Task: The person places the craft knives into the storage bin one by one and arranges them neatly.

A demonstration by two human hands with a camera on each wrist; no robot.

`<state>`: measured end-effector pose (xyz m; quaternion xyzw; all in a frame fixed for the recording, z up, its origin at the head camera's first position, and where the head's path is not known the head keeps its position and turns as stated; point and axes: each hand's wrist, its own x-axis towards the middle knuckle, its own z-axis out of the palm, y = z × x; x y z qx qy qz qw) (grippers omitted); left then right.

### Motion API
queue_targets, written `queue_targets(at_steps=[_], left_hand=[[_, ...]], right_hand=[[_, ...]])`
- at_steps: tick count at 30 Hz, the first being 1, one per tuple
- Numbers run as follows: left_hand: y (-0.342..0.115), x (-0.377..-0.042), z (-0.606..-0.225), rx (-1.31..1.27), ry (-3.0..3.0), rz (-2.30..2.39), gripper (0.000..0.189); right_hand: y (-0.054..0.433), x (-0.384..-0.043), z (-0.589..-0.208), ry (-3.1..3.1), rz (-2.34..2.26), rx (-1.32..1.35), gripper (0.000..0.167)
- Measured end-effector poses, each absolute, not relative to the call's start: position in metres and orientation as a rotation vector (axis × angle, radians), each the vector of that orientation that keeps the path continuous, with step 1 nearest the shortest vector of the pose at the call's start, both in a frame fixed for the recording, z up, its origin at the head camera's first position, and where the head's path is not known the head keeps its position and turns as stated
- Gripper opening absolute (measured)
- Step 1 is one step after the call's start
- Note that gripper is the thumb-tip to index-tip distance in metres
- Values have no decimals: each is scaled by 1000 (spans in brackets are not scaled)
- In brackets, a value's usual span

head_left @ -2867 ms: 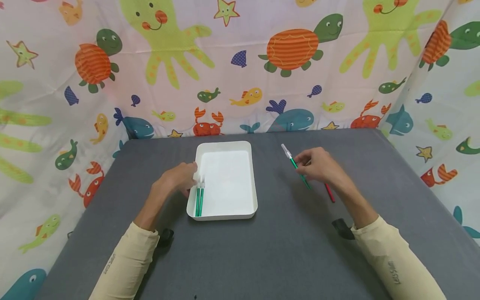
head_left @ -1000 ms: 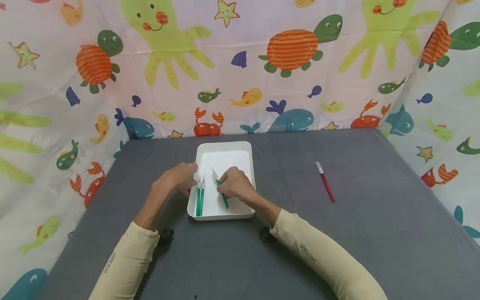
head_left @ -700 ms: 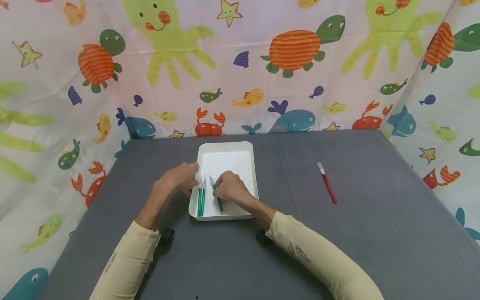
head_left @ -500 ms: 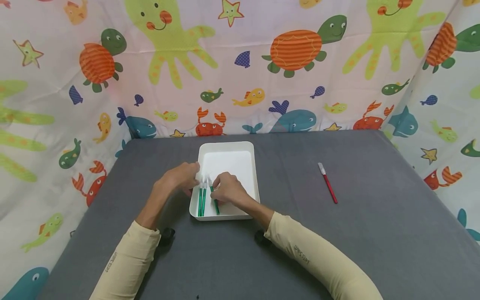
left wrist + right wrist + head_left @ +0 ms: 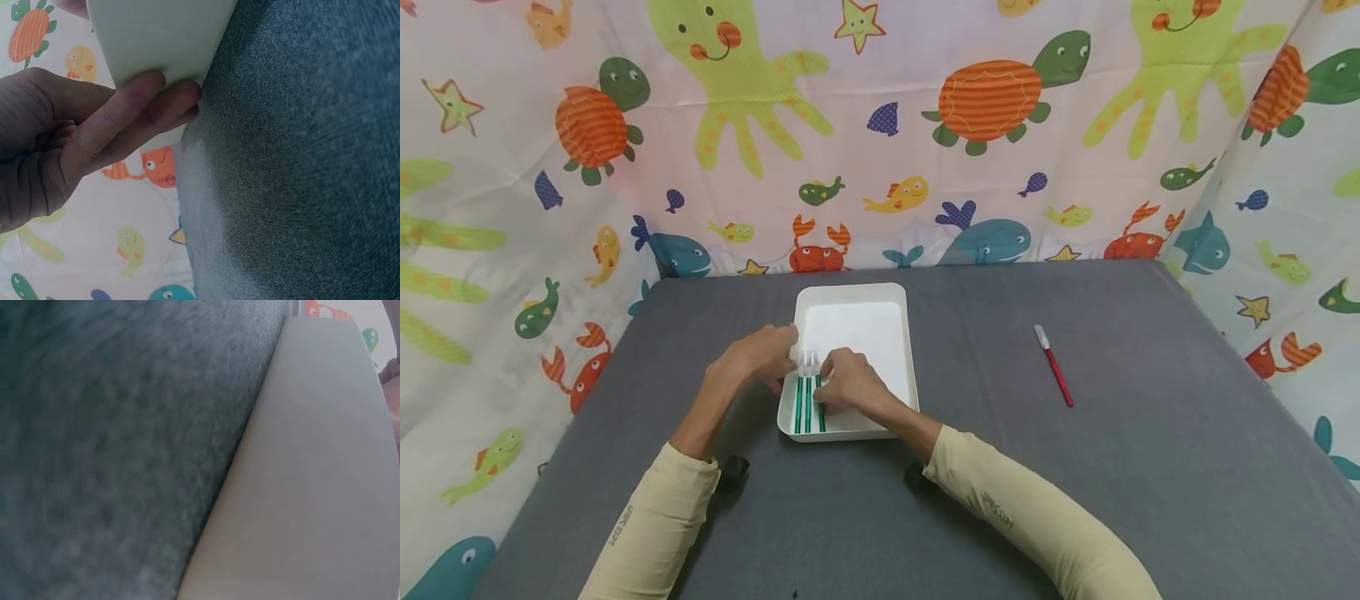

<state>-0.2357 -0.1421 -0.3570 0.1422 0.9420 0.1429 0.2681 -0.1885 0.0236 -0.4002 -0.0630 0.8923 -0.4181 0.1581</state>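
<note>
A white tray (image 5: 868, 325) stands on the grey cloth, with two green craft knives (image 5: 798, 408) with clear caps lying side by side along its left wall. My right hand (image 5: 852, 382) pinches a third green craft knife (image 5: 822, 418) just right of them, roughly parallel; the fingers cover its middle. My left hand (image 5: 760, 354) grips the tray's left edge. In the left wrist view, its fingers (image 5: 134, 103) lie against the tray's outer wall (image 5: 159, 37) and the thumb goes behind the rim. The right wrist view shows mostly the tray's outer wall (image 5: 312, 475).
A red craft knife (image 5: 1057, 373) with a whitish cap lies on the grey cloth (image 5: 985, 467) to the right of the tray. A curtain (image 5: 880, 83) printed with sea animals hangs behind the table and along both sides.
My right hand has carried the third green craft knife from the right of the table into the tray, then left beside the other two, turning it more parallel. The left hand stays put.
</note>
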Motion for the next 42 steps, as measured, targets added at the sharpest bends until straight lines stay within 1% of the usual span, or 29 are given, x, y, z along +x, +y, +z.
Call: queue_targets(at_steps=[5, 10, 17, 24, 27, 33, 42], left_hand=[[-142, -236, -357, 394, 2536, 395, 55], [-141, -236, -357, 393, 2540, 382, 59], [-142, -235, -356, 378, 2546, 374, 57], [-141, -236, -356, 351, 2530, 361, 68], [-141, -236, -357, 345, 2528, 372, 68], [-139, -235, -358, 341, 2524, 369, 66], [-137, -235, -357, 289, 2534, 308, 74]], right_hand=[[22, -187, -400, 2528, -1211, -192, 27], [22, -187, -401, 2526, -1194, -195, 28], [22, -186, -401, 2513, -1194, -207, 29], [23, -184, -400, 2468, -1229, -201, 33], [26, -184, -399, 2463, -1237, -207, 33], [38, -185, -392, 2476, -1196, -213, 37], [76, -179, -362, 2443, -1424, -207, 36]])
